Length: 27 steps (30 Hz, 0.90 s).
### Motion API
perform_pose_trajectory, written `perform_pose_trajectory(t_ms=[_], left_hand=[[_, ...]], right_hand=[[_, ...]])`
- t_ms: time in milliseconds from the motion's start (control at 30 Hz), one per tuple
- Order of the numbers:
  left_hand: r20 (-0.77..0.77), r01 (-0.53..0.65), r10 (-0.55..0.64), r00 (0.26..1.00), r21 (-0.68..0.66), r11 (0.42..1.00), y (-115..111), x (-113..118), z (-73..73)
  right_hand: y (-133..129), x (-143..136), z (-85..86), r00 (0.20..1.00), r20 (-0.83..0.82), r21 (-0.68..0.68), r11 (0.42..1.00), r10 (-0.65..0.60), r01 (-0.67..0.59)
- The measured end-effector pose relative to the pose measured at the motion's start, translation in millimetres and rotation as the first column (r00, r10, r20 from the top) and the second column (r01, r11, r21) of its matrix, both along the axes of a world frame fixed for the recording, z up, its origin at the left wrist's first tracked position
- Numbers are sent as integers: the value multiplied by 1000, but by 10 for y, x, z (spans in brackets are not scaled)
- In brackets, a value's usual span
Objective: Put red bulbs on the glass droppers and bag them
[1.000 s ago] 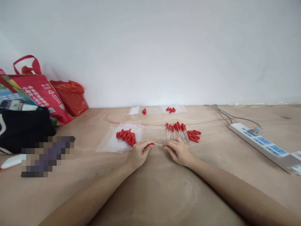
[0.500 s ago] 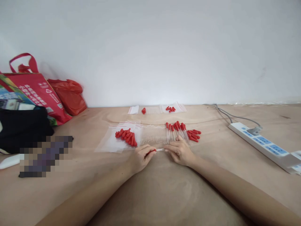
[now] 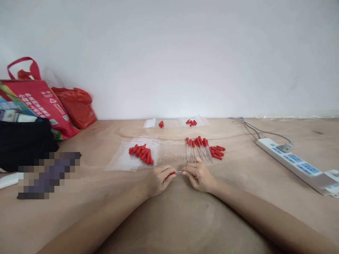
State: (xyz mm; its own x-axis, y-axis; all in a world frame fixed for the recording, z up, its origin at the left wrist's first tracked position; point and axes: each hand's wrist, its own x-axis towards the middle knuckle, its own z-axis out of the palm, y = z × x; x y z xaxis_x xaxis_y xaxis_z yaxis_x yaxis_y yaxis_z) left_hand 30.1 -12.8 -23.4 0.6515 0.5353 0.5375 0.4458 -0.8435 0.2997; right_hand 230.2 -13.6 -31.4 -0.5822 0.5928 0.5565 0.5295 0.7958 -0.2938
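Observation:
My left hand (image 3: pixel 162 179) is closed in a pinch on a red rubber bulb (image 3: pixel 172 173), most of it covered by the fingers. My right hand (image 3: pixel 198 175) grips a thin clear glass tube (image 3: pixel 179 172) that spans the short gap between the hands, its left end at the bulb. Just beyond my hands lies a row of bare glass tubes (image 3: pixel 172 151). To its right are several droppers (image 3: pixel 200 143) with red bulbs fitted. Loose red bulbs (image 3: pixel 141 153) lie on clear plastic bags at the left, and another pile of red bulbs (image 3: pixel 217 152) rests at the right.
Small bags with red bulbs (image 3: pixel 191 122) and tubes lie near the wall. A white power strip (image 3: pixel 293 160) with a grey cable sits at the right. Red bags (image 3: pixel 43 106), a black cloth bag (image 3: pixel 26 144) and a pixelated dark object (image 3: pixel 50 176) are at the left.
Both hands have come slightly nearer to me and closer together, with less of the tube showing between them. The whole view has shifted slightly.

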Motion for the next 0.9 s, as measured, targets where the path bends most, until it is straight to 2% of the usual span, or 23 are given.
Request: perform_pose_trajectory(t_ms=[133,300,367,433,500,533,600,667,800,900], left_hand=[[45,13,-15,999,30,999,68,-33,-2],[91,-49,41,995,87,995,145,-65,-8],[54,-115,109,993,115,987,153,-71,-9],[20,-246,246,969,148,958,161,-84,-7],[6,-396,401,916,176,901,177,-109,-7],[1,-454,462,887,183,872,189,-123,-9],[-17,-530,541,841,177,829,214,-150,-17],[-43,-571,584,811,159,805,233,-165,-24],[-73,-600,612,788,138,788,235,-158,-22],[-88,-605,618,781,132,785,221,-147,-8]], right_hand=[[11,-34,39,1000,-24,-99,995,4,-6],[13,-77,247,996,94,-167,986,-7,23],[66,-29,330,990,141,-204,979,8,21],[179,74,386,990,137,-266,962,-33,69],[340,206,404,982,74,-328,925,-175,190],[424,268,398,957,28,-345,896,-287,279],[567,359,359,867,-11,-366,809,-498,460],[650,388,300,781,13,-346,730,-624,589],[658,323,197,701,163,-280,648,-695,708],[634,265,172,683,243,-280,625,-689,729]])
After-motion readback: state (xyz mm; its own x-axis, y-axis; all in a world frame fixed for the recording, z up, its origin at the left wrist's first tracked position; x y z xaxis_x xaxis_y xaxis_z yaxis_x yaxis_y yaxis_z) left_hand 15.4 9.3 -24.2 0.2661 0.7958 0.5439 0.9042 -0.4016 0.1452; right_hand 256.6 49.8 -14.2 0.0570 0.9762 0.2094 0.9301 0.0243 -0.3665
